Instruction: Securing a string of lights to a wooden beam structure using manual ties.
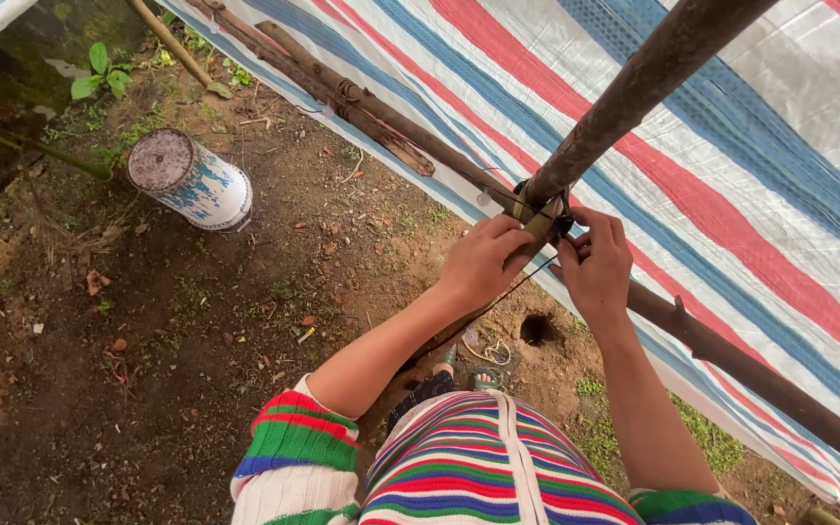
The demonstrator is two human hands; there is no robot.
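Fingers gripping thin dark cord, crossed poles

The person wears a knitted top with horizontal stripes in red, green, blue and white, sleeves pushed up above the elbows. Both forearms are bare. Sandals show on the feet below.

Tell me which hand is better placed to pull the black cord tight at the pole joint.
Probably the right hand: its fingertips pinch the black cord right at the binding, beside the pole joint. The left hand wraps over the joint, seemingly steadying it, so it looks less free to pull.
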